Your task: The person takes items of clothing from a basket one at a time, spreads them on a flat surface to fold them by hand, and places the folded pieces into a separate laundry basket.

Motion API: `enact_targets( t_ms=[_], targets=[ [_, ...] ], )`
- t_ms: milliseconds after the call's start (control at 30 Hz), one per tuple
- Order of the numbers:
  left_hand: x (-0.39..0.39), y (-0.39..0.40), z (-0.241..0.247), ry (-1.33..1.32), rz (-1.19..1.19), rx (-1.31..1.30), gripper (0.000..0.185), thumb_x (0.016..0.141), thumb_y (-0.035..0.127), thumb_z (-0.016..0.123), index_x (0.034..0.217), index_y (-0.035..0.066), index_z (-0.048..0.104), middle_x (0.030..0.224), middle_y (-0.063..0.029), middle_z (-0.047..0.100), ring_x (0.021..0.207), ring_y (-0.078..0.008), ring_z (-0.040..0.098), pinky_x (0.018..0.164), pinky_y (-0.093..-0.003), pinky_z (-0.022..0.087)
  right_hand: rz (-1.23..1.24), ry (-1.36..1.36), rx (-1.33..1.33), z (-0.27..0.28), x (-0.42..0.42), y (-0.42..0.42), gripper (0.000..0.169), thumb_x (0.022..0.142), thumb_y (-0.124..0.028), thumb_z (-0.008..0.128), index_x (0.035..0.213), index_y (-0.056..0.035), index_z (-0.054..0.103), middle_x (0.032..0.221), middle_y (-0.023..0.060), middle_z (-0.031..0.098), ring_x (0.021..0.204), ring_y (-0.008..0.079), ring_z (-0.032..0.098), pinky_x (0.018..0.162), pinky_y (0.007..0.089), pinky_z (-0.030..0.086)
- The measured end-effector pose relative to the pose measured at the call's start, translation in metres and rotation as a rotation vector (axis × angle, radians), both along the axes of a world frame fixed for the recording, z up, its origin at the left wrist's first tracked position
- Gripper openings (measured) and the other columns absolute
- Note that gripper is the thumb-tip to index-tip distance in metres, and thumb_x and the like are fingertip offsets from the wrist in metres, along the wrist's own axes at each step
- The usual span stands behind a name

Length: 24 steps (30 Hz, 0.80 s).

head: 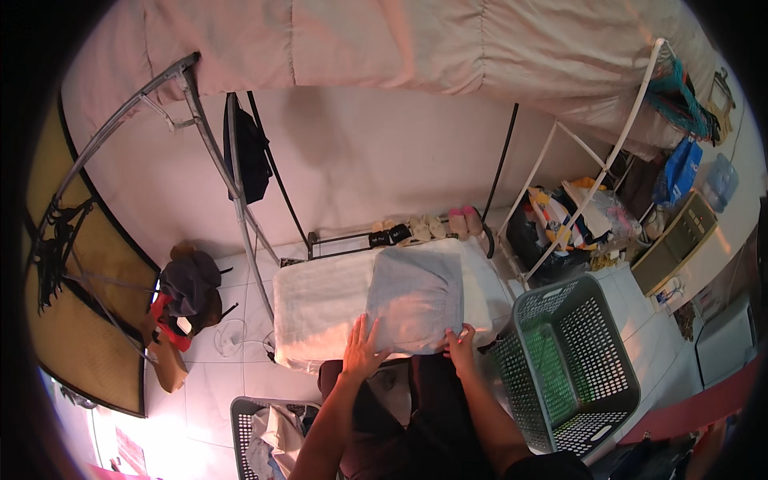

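A light blue-grey garment with a gathered part (417,294) lies spread on a low surface draped in a cream cloth (318,300). My left hand (362,354) rests with fingers apart on the garment's lower left edge and the cream cloth beside it. At the garment's lower right corner, my right hand (459,345) has its thumb and fingers bent around the edge; whether it pinches the fabric is not plain.
A grey perforated laundry basket (522,360) stands at the right, another basket holding clothes (240,432) at the lower left. Metal rack frames (207,132) rise on both sides. Behind the surface, several shoes (427,228) sit on a low rack.
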<state>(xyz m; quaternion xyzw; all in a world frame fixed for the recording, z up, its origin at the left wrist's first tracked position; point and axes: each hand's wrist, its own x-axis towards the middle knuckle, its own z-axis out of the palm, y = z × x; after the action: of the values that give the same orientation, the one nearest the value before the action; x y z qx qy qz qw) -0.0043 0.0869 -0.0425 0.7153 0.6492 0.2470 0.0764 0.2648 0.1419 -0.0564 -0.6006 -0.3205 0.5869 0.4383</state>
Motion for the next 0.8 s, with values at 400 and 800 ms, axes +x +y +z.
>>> enact_targets(
  t_ms=[400, 800],
  targets=[
    [-0.030, 0.002, 0.010, -0.004, -0.115, 0.006, 0.053, 0.076, 0.015, 0.076, 0.125, 0.012, 0.057, 0.135, -0.0170, 0.051, 0.125, -0.0385, 0.050, 0.107, -0.0494, 0.042, 0.057, 0.068, -0.047, 0.041, 0.010, 0.020, 0.056, 0.088, -0.036, 0.078, 0.116, -0.0036, 0.042, 0.100, 0.0124, 0.056, 0.080, 0.0181, 0.060, 0.063, 0.0321, 0.053],
    [-0.013, 0.006, 0.017, -0.353, -0.031, 0.076, 0.041, 0.079, 0.008, 0.071, 0.118, 0.006, 0.059, 0.134, -0.0170, 0.053, 0.112, -0.0364, 0.058, 0.098, -0.0444, 0.048, 0.002, -0.071, 0.435, 0.023, 0.022, 0.031, 0.050, 0.095, -0.022, 0.070, 0.141, -0.0168, 0.051, 0.089, 0.0001, 0.058, 0.075, 0.0086, 0.056, 0.055, 0.0266, 0.042]
  ],
)
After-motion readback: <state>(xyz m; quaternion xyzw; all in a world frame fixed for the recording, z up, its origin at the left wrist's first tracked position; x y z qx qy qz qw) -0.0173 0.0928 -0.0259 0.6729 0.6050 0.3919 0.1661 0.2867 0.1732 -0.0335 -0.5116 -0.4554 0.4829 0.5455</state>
